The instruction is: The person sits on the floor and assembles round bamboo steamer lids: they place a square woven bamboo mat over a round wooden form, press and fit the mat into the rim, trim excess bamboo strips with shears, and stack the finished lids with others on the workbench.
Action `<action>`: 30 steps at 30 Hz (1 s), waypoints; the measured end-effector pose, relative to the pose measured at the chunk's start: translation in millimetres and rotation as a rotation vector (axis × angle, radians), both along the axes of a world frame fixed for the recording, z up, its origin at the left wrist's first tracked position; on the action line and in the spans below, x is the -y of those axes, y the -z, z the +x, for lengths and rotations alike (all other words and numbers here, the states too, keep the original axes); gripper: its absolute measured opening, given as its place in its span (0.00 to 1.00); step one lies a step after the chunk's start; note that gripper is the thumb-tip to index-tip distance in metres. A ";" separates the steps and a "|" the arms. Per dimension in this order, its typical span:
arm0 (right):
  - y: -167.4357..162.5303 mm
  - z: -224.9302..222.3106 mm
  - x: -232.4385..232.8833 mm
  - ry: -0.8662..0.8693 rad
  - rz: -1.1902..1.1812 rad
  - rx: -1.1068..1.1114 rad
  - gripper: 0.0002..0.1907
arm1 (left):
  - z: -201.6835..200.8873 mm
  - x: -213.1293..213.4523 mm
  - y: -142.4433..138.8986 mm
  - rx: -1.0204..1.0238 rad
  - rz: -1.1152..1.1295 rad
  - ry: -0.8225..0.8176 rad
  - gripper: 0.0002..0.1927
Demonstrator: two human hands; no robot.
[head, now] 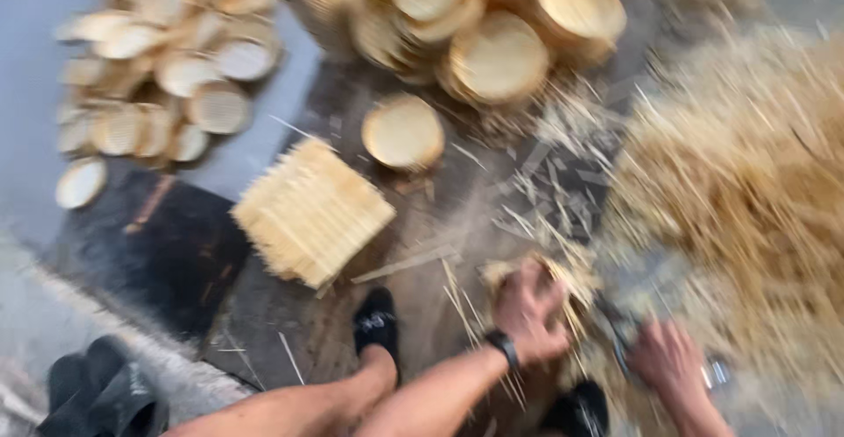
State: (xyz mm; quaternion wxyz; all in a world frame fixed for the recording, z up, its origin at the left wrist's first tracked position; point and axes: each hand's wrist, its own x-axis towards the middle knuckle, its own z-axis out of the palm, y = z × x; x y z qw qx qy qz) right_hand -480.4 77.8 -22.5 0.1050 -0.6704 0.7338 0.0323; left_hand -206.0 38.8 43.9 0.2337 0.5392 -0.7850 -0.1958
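The left hand [527, 309], a dark band at its wrist, is closed around a round woven bamboo piece [536, 283] whose loose strip ends stick out past the fingers. Just to its right, the right hand [670, 360] grips a dark-handled tool [620, 338]; motion blur hides how tightly the fingers wrap it. Farther right of both hands lies a big heap of pale shavings [747, 191]. Up and to the left of the left hand sits a squarish bundle of cut bamboo strips [312, 213], and just above that hand lies a single round woven disc [403, 132]. More discs are stacked beyond it [501, 54], and others lie scattered far to the upper left [158, 76]. A foot in a black shoe [376, 323] rests on the floor left of the left forearm.
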 end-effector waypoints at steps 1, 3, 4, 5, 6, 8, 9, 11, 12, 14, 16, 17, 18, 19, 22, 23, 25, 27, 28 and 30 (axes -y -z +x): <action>-5.8 -1.3 -5.8 -0.045 -0.053 -0.021 0.15 | -2.9 -5.7 -1.4 -0.049 0.104 -0.072 0.36; -12.9 2.5 -8.9 -0.047 0.048 -0.064 0.20 | -9.7 -13.1 -3.4 -0.125 0.198 -0.112 0.36; -14.7 6.1 -9.4 -0.066 -0.107 -0.018 0.26 | -13.9 -15.1 -4.3 -0.162 0.190 -0.097 0.37; -16.9 8.5 -10.9 -0.090 -0.264 0.028 0.32 | -16.4 -15.8 -5.5 -0.196 0.183 -0.085 0.37; -20.3 11.7 -10.3 -0.074 -0.223 -0.005 0.32 | -17.0 -17.2 -6.3 -0.195 0.176 -0.044 0.37; -17.5 8.2 -13.0 -0.044 -0.059 -0.049 0.27 | -16.0 -15.2 -7.4 -0.187 0.145 0.020 0.37; -17.6 5.6 -14.0 -0.025 0.071 -0.057 0.21 | -13.5 -14.6 -7.8 -0.159 0.143 0.050 0.37; -21.0 -4.7 -17.2 -0.032 0.130 -0.049 0.18 | -7.2 -11.8 -7.9 -0.102 0.129 0.106 0.37; -22.6 -8.0 -17.6 -0.049 0.060 -0.038 0.19 | -4.9 -10.9 -7.6 -0.110 0.151 0.126 0.37; -24.6 -9.1 -15.8 -0.074 -0.005 -0.042 0.24 | -1.9 -9.8 -7.7 -0.128 0.187 0.161 0.37; -24.2 -4.3 -12.3 -0.086 0.010 -0.073 0.32 | 0.2 -7.7 -8.0 -0.083 0.170 0.256 0.37; -23.2 -1.6 -9.8 -0.088 0.058 -0.078 0.32 | 1.3 -5.6 -8.2 -0.061 0.162 0.302 0.37; -22.5 -1.0 -9.4 -0.088 0.108 -0.078 0.32 | 3.3 -3.1 -8.3 -0.037 0.185 0.318 0.37; -21.9 -1.0 -9.4 -0.087 0.160 -0.076 0.32 | 5.3 -0.1 -8.2 -0.010 0.208 0.336 0.37; -23.3 -7.8 -16.5 -0.069 0.013 -0.009 0.15 | 12.6 5.9 -7.0 0.022 0.194 0.420 0.35; -25.1 -10.5 -20.4 -0.098 0.044 -0.004 0.15 | 13.2 5.3 -6.5 0.018 0.183 0.463 0.35; -28.9 -11.4 -24.9 -0.139 0.105 -0.003 0.15 | 13.2 4.2 -6.5 0.019 0.202 0.473 0.36; -31.4 -5.0 -25.3 -0.053 0.058 0.183 0.24 | 10.8 3.0 -8.7 0.038 0.228 0.524 0.36; -31.6 2.2 -23.6 -0.085 -0.021 0.129 0.28 | 10.0 3.1 -11.2 0.059 0.246 0.568 0.35; -32.1 8.8 -20.2 -0.106 -0.007 0.049 0.31 | 10.0 5.0 -17.3 0.073 0.267 0.633 0.35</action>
